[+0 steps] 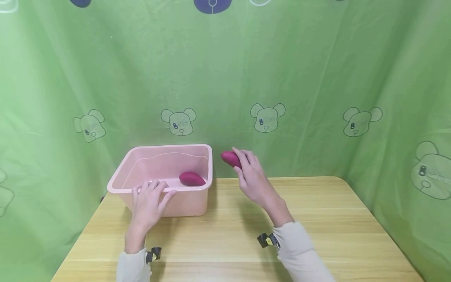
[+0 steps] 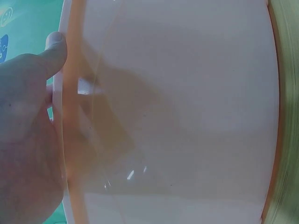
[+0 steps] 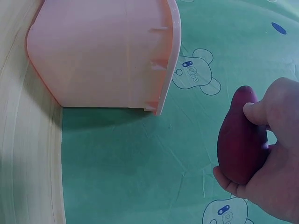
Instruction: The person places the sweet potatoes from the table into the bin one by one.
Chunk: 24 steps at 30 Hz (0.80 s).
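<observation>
A pink plastic bin [image 1: 186, 203] stands at the back left of the wooden table. My left hand [image 1: 149, 203] grips its near rim, fingers over the edge and thumb [image 2: 57, 49] on the outer side. Inside, toward the right wall, lies a smooth purple-red sweet potato [image 1: 192, 179]. To the right of the bin, raised above the table, my right hand [image 1: 255, 178] holds another sweet potato [image 3: 240, 140] between thumb and fingers. Its tapered end points left toward the bin in the head view.
A green curtain [image 1: 225, 78] with bear-head prints hangs behind and along both sides of the wooden table [image 1: 317, 219]. A small dark thing [image 1: 102, 199] peeks out at the bin's left, mostly hidden.
</observation>
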### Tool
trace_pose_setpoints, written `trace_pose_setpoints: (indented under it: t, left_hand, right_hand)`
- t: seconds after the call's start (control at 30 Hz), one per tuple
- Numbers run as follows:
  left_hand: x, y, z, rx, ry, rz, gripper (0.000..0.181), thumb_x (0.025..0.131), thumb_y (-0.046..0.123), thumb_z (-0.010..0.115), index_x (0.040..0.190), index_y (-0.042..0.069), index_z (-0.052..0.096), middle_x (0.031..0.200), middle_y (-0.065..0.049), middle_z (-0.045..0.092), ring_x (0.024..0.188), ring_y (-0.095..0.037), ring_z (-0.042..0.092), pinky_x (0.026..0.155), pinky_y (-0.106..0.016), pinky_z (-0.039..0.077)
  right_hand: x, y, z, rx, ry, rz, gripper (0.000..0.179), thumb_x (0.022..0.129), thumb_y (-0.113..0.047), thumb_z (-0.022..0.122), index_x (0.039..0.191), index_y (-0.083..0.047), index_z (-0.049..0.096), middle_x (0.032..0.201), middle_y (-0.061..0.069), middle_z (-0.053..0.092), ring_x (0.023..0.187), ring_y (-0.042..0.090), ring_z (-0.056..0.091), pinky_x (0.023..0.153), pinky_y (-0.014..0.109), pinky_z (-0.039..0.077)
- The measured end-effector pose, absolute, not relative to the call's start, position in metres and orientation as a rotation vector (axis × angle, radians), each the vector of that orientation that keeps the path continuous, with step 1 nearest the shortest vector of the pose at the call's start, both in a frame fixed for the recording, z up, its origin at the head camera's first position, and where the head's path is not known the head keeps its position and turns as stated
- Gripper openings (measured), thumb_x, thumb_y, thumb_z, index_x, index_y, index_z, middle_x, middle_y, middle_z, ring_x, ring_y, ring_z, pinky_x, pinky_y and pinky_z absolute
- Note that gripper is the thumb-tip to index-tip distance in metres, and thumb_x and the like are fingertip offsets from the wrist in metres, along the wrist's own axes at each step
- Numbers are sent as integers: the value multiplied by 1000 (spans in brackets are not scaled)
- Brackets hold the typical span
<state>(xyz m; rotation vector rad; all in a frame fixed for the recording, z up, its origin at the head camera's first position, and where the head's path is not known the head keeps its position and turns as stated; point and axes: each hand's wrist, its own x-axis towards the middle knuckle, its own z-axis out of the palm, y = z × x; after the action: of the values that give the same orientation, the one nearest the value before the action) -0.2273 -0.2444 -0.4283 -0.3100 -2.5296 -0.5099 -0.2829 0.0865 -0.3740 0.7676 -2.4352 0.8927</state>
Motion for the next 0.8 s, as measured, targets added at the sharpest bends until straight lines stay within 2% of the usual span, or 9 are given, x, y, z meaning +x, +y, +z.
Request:
trace_pose_setpoints:
  t: [0.33, 0.57, 0.8]
  left_hand:
    - [-227, -245, -417, -296, -2574, -540, 31, 101, 47, 62, 97, 16, 64, 99, -4, 62, 99, -28, 50, 96, -57, 27]
    - [-228, -244, -421, -301, -2558, -536, 30, 101, 47, 62, 97, 17, 64, 99, -4, 62, 97, -28, 50, 97, -57, 27]
    - [-227, -244, -424, -301, -2541, -541, 30, 101, 46, 63, 95, 17, 63, 96, -3, 60, 95, -28, 49, 96, -56, 26]
  right_hand:
    - [-283, 74, -366, 791, -2474, 906, 57, 105, -11, 54, 159, -13, 35, 147, 15, 43, 127, 32, 48, 104, 52, 45]
    - [-282, 70, -367, 828, -2435, 896, 60, 104, -6, 55, 159, -9, 33, 150, 18, 40, 130, 35, 47, 106, 53, 44]
    - [-282, 65, -369, 851, -2431, 904, 60, 105, -10, 56, 160, -10, 32, 150, 18, 41, 130, 35, 48, 105, 52, 46]
